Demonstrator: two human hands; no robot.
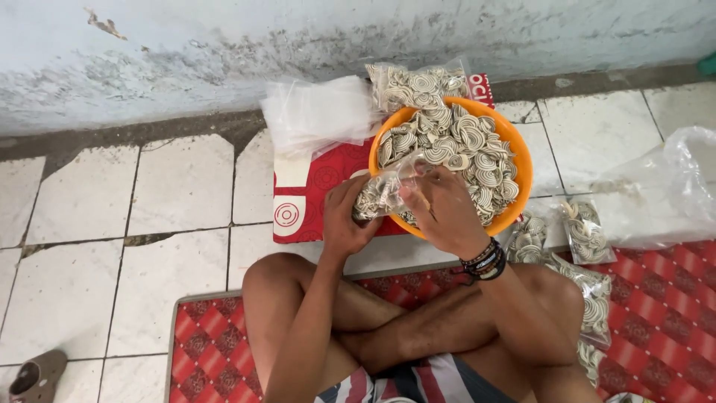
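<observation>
An orange bowl (523,166) heaped with pale spiral-patterned snacks (468,145) sits on the floor before my crossed legs. My left hand (344,216) grips a small clear plastic bag (379,192) partly filled with the spirals, at the bowl's near left rim. My right hand (440,209), with dark bracelets on the wrist, holds the bag's mouth, fingers pinched over it above the bowl's near edge.
A stack of empty clear bags (317,112) and one filled bag (414,83) lie behind the bowl on a red patterned sheet (321,179). Several filled bags (585,231) rest at my right on a red mat (656,298). A large clear bag (664,190) lies far right. A wall (298,45) stands behind.
</observation>
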